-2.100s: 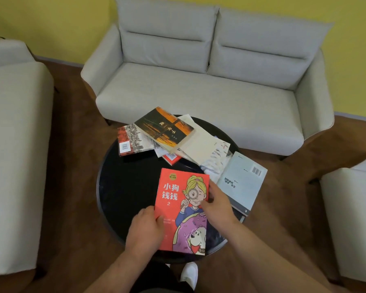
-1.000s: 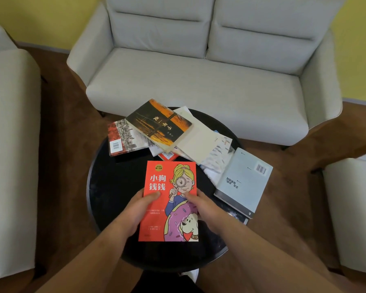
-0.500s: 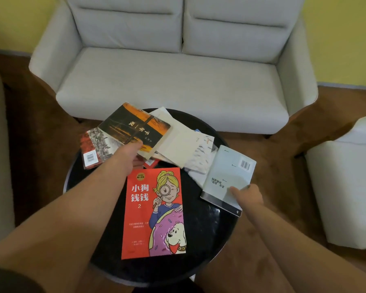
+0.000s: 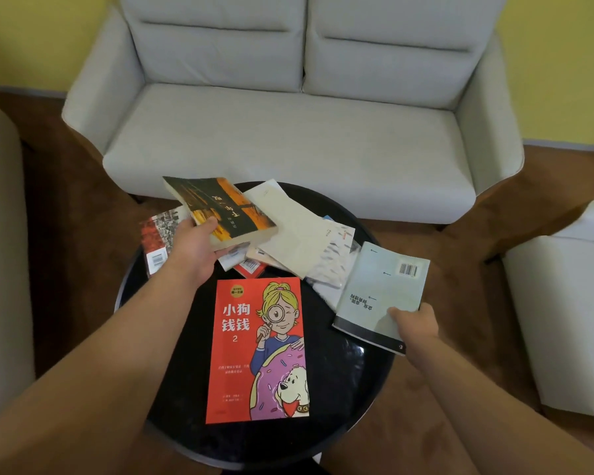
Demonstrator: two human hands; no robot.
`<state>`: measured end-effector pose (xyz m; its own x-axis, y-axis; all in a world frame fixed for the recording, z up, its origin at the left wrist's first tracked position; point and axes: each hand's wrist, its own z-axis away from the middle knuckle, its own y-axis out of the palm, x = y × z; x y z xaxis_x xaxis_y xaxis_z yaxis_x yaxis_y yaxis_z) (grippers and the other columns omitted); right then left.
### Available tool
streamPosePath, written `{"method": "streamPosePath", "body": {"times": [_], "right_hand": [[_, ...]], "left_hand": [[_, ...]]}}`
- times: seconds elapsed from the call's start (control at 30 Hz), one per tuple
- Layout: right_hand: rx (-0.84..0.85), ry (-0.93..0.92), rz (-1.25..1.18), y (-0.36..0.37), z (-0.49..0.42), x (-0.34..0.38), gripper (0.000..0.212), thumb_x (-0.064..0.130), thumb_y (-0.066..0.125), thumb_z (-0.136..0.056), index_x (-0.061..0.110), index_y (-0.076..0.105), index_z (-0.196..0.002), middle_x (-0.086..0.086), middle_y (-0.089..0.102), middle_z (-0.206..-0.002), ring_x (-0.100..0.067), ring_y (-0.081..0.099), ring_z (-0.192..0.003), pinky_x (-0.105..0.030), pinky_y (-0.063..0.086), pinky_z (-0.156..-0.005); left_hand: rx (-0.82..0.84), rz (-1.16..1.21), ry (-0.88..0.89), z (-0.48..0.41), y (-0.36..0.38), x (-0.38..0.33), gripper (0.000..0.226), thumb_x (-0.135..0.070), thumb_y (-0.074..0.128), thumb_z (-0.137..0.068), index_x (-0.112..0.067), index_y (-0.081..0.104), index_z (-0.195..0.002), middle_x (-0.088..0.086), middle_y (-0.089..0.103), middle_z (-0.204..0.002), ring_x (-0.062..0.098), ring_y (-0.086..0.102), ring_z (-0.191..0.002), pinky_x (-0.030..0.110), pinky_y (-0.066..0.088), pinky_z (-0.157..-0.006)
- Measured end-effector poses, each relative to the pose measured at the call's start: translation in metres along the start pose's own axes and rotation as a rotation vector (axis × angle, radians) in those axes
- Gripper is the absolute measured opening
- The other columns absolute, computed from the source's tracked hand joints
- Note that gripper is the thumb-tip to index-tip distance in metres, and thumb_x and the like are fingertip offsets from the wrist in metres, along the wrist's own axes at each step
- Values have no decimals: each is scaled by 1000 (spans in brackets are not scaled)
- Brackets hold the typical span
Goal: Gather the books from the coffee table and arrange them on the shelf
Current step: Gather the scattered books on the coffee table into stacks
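A round black coffee table [image 4: 172, 402] holds several books. A red book with a cartoon girl and dog [image 4: 258, 351] lies flat at the near middle. My left hand [image 4: 194, 250] grips the near edge of a thick dark-and-orange book [image 4: 220, 207] and holds it tilted above the pile. My right hand [image 4: 414, 323] pinches the near corner of a pale blue-grey book [image 4: 381, 296] at the table's right edge. A cream book [image 4: 288, 228], a red-and-grey book [image 4: 156, 238] and other partly covered books lie at the back.
A light grey two-seat sofa [image 4: 288, 132] stands right behind the table. Pale armchairs flank it, one on the left [image 4: 0, 252] and one on the right [image 4: 563, 303]. Brown floor [image 4: 76, 269] surrounds the table; yellow wall behind.
Both hands left the red book, now flat on the table. My left hand reached back and lifted the dark-and-orange book; my right hand took hold of the blue-grey book.
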<state>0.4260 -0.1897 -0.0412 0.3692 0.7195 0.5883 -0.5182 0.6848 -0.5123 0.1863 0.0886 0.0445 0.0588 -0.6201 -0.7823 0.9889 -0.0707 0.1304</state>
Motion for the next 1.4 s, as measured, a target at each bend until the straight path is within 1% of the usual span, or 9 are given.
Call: {"method": "streamPosePath", "body": {"times": [0.2,0.33,0.7,0.83,0.93,1.0,1.17,1.3,1.4], "right_hand": [[65,-175,-36,-32,27,9,40,17,63,-99,16,48,-135,-8,63,-129,-32,64,-112,-55,56,-96],[165,-304,-9,-59,57,12,39,22,63,-101,27,45,-135,5,59,-121,-23,63,-106,-35,57,-72],[386,-459,47,-86,108,13,31,25,60,-102,47,51,-123,10,66,-119,-20,65,-102,-35,54,-78],[489,-427,5,-90,120,15,53,21,56,-105,60,39,-136,14,70,-116,-18,71,-102,-29,56,-73],[549,-387,-35,-93,122,15,51,20,56,-104,61,46,-132,8,74,-119,-22,75,-103,-39,62,-83],[603,-357,-74,-93,125,15,48,18,56,-103,58,52,-129,4,74,-122,-27,74,-106,-48,60,-91],[677,-363,-54,-84,134,18,52,15,57,-102,54,49,-136,3,75,-119,-28,75,-106,-47,61,-90],[771,-454,140,-69,139,33,55,15,57,-103,53,44,-141,8,73,-123,-20,72,-111,-41,59,-95],[913,-551,365,-46,150,59,52,12,59,-102,48,46,-138,14,67,-130,-10,68,-114,-29,58,-93]], "left_hand": [[138,-67,58,64,-31,-11,28,-20,50,-101,-21,56,-128,4,71,-117,23,69,-108,46,56,-89],[276,-224,60,107,-60,-6,21,-22,48,-101,-25,63,-117,3,75,-108,19,73,-97,43,55,-83],[547,-596,-327,98,-133,28,33,-29,55,-96,-19,59,-126,15,72,-115,30,70,-106,47,54,-89],[505,-1244,-40,93,-110,14,18,-24,54,-99,-34,68,-107,0,73,-96,14,70,-84,26,52,-64],[396,-1461,259,84,-86,15,17,-22,60,-92,-35,68,-83,-9,69,-87,10,64,-81,27,47,-66],[297,-1426,331,81,-78,22,13,-25,65,-87,-38,67,-90,-7,68,-99,12,64,-88,35,53,-78],[-91,-1160,380,112,-88,53,68,-29,72,-85,-21,41,-145,8,44,-141,28,41,-133,45,40,-109],[-384,-682,-61,148,-130,106,82,-41,77,-79,-11,38,-144,18,46,-141,37,46,-130,53,43,-105],[-194,-276,-278,155,-144,129,64,-45,66,-87,-7,49,-134,16,60,-125,34,59,-115,54,47,-103]]}}
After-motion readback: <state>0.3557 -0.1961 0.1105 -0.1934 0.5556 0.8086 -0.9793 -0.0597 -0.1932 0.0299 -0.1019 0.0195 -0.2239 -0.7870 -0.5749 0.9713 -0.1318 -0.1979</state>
